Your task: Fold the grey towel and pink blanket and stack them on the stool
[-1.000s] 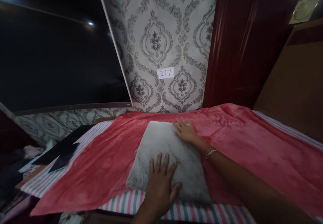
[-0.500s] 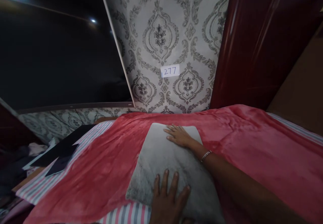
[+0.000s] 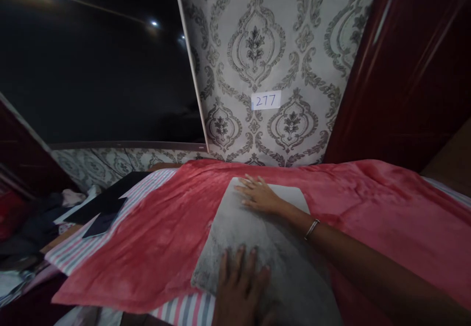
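A smooth grey piece of soft, plush-looking cloth (image 3: pixel 221 238) lies flat on a red fleece blanket (image 3: pixel 154 247), narrower at its far end. My right hand (image 3: pixel 259 196), with a bracelet on the wrist, rests palm down near the far edge of the cloth, fingers spread toward the left. Nearer to me, my left hand (image 3: pixel 241 282) lies flat on the lower part of the same cloth, its fingers apart. Neither hand grips anything. My right forearm covers part of the cloth's right side.
Under the blanket is a striped sheet (image 3: pixel 184 309). To the left lie a dark flat item (image 3: pixel 105 224) and a heap of clothes (image 3: pixel 33 228). Behind stand a large television (image 3: pixel 99 71), a patterned wall with a "277" paper label (image 3: pixel 266 100), and a dark red wooden panel (image 3: pixel 397 71).
The view has shifted, so the scene sits farther right. My left hand has slid slightly toward me and left over the cloth. My right hand stays near the far edge.
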The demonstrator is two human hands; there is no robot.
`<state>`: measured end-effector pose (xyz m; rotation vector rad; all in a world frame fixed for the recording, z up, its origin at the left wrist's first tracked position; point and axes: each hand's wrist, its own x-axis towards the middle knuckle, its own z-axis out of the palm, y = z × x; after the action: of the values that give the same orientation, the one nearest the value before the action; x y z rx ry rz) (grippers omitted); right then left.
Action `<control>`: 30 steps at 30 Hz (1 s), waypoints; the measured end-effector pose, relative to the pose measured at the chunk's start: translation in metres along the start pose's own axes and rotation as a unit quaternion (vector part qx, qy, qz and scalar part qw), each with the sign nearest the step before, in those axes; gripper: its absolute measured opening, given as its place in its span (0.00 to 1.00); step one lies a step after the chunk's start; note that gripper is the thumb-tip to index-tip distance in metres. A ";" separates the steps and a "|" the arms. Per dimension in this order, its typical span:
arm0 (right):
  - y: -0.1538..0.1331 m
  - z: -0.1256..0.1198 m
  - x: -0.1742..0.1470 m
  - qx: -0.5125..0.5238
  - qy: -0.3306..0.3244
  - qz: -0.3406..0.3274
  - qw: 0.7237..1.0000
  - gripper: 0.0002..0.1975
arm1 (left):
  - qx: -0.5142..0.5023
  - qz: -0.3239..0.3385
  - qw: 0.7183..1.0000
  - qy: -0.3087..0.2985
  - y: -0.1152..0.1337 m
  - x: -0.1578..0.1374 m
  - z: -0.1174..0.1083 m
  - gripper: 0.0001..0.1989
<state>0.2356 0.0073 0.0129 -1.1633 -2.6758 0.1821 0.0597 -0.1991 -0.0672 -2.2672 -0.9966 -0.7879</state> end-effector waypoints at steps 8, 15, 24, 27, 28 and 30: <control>0.008 0.025 0.032 0.043 -0.037 0.010 0.998 0.30 | 0.042 -0.126 0.986 -0.099 0.002 -0.021 0.009 0.35; 0.031 0.026 0.048 0.033 -0.022 0.122 0.992 0.29 | 0.031 -0.122 0.987 -0.098 0.000 -0.023 0.011 0.36; 0.010 0.016 0.017 -0.019 0.055 0.211 0.976 0.33 | 0.001 -0.140 0.987 -0.080 0.002 -0.012 -0.005 0.34; 0.013 0.027 -0.036 0.004 0.120 0.225 0.967 0.35 | -0.005 -0.137 0.988 -0.074 0.001 -0.010 -0.006 0.34; 0.016 0.033 -0.057 0.026 0.149 0.240 0.959 0.34 | -0.008 -0.137 0.988 -0.073 0.001 -0.009 -0.007 0.34; 0.020 0.044 -0.096 0.100 0.211 0.266 0.935 0.35 | -0.016 -0.137 0.987 -0.080 0.003 -0.008 -0.009 0.33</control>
<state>0.3030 -0.0505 -0.0480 -1.6170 -1.8865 0.2474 0.0545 -0.2104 -0.0670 -2.2773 -1.4022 -0.7431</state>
